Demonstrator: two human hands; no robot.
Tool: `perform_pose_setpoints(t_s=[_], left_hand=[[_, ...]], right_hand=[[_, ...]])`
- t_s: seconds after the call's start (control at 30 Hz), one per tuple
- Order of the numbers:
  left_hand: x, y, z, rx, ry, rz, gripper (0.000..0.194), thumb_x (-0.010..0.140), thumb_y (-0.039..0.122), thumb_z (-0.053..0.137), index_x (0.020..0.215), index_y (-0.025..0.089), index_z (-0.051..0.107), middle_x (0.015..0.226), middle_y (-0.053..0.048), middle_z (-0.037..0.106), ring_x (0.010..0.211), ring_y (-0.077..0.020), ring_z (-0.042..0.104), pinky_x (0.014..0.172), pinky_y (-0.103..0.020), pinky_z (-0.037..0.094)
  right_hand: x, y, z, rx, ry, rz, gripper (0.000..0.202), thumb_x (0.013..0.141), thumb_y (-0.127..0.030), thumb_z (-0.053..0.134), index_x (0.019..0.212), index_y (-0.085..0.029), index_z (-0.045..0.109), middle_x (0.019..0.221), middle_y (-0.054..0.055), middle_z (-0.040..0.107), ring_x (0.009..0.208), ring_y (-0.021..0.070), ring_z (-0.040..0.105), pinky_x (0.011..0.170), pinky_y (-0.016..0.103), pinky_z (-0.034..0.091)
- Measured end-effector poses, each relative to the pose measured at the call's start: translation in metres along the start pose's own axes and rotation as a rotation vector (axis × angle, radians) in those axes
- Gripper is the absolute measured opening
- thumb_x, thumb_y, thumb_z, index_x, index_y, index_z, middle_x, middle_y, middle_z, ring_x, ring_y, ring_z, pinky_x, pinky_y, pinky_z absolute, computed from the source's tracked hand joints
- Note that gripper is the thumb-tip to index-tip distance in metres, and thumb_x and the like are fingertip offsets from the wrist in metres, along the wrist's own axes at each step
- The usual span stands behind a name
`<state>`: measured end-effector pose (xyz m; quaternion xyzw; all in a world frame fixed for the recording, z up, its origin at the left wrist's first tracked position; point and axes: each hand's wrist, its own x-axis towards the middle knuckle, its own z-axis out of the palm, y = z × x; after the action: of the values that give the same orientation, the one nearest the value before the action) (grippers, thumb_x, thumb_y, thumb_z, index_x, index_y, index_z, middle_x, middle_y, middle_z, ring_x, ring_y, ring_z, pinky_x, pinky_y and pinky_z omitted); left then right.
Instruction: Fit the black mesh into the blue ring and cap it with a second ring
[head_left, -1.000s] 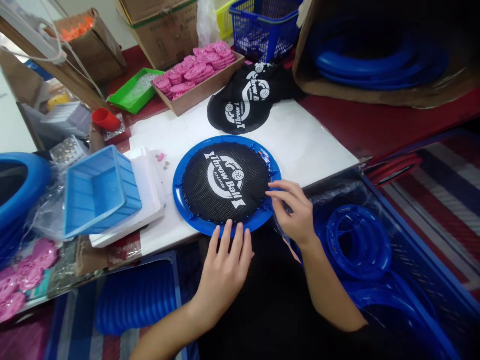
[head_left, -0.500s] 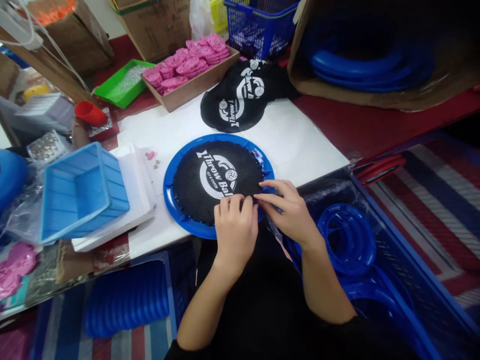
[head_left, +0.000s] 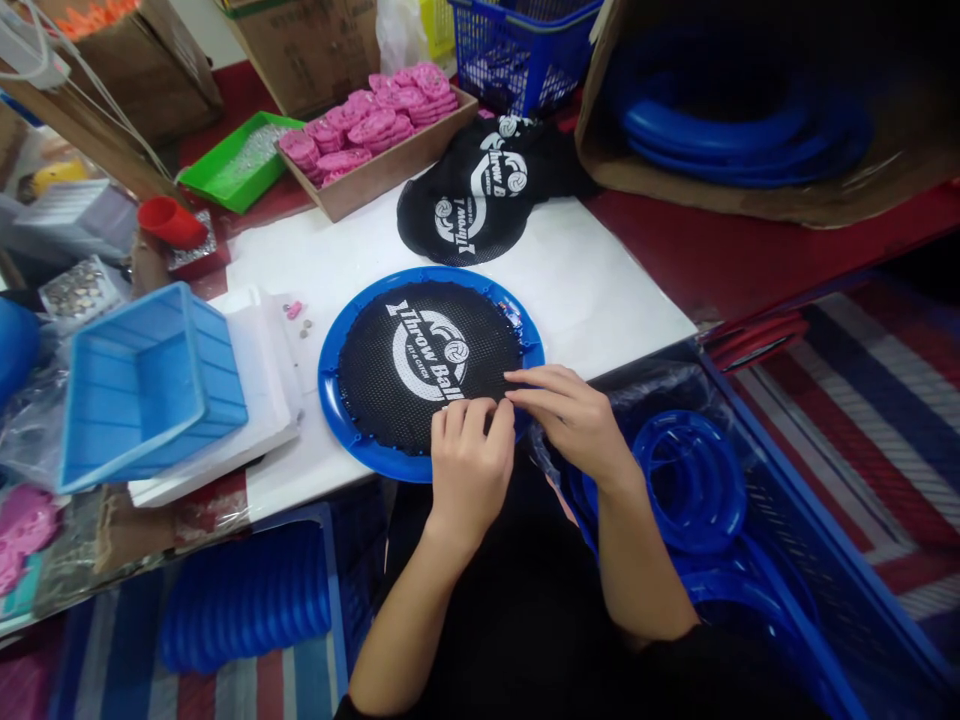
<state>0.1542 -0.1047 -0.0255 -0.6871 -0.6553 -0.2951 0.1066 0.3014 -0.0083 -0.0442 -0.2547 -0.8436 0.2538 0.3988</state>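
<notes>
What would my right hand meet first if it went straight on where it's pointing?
Probably the printed black mesh inside the blue ring, right by the right hand's fingertips, though depth is unclear there.

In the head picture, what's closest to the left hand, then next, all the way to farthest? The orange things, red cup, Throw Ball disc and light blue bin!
From the left hand:
1. Throw Ball disc: right at the hand.
2. Light blue bin: off to the left.
3. Red cup: left, behind the bin.
4. Orange things: far back left.
</notes>
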Motion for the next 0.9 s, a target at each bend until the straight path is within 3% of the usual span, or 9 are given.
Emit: perform_pose_setpoints(t_s=[0.17, 0.37, 0.7, 0.9], left_hand=[[-0.002, -0.002, -0.001, -0.021, -0.020, 0.064, 0.022, 0.100, 0.009, 0.058, 0.121, 0.008, 0.066, 0.099, -0.011, 0.069, 0.090, -0.0254, 0.059, 0.078, -0.039, 0.044], [-0.003, -0.007, -0.005, -0.045, -0.079, 0.108, 0.017, 0.100, 0.008, 0.055, 0.112, 0.010, 0.067, 0.100, -0.011, 0.067, 0.090, -0.0252, 0.057, 0.079, -0.039, 0.044], [0.000, -0.013, -0.011, -0.060, -0.173, 0.194, 0.025, 0.101, 0.004, 0.045, 0.111, 0.012, 0.067, 0.101, -0.010, 0.065, 0.090, -0.0244, 0.056, 0.079, -0.038, 0.044], [0.003, -0.014, -0.011, -0.021, -0.230, 0.186, 0.024, 0.100, 0.006, 0.048, 0.111, 0.013, 0.068, 0.103, -0.012, 0.064, 0.092, -0.0250, 0.056, 0.079, -0.038, 0.046]], right_hand=[[-0.006, 0.006, 0.000, 0.058, 0.056, -0.005, 0.033, 0.099, -0.009, 0.059, 0.117, -0.029, 0.076, 0.123, 0.006, 0.077, 0.114, 0.0241, 0.072, 0.101, 0.049, 0.060], [-0.007, 0.008, -0.004, 0.043, 0.003, -0.067, 0.030, 0.099, -0.008, 0.059, 0.113, -0.028, 0.077, 0.125, 0.008, 0.076, 0.115, 0.0251, 0.071, 0.099, 0.050, 0.060], [-0.005, 0.007, -0.012, 0.048, -0.046, -0.072, 0.027, 0.097, -0.009, 0.061, 0.108, -0.025, 0.079, 0.124, 0.009, 0.077, 0.117, 0.0261, 0.070, 0.102, 0.050, 0.060], [-0.001, -0.001, -0.015, -0.006, -0.129, -0.030, 0.031, 0.099, -0.009, 0.056, 0.111, -0.027, 0.079, 0.132, 0.007, 0.073, 0.125, 0.0277, 0.066, 0.107, 0.056, 0.058]])
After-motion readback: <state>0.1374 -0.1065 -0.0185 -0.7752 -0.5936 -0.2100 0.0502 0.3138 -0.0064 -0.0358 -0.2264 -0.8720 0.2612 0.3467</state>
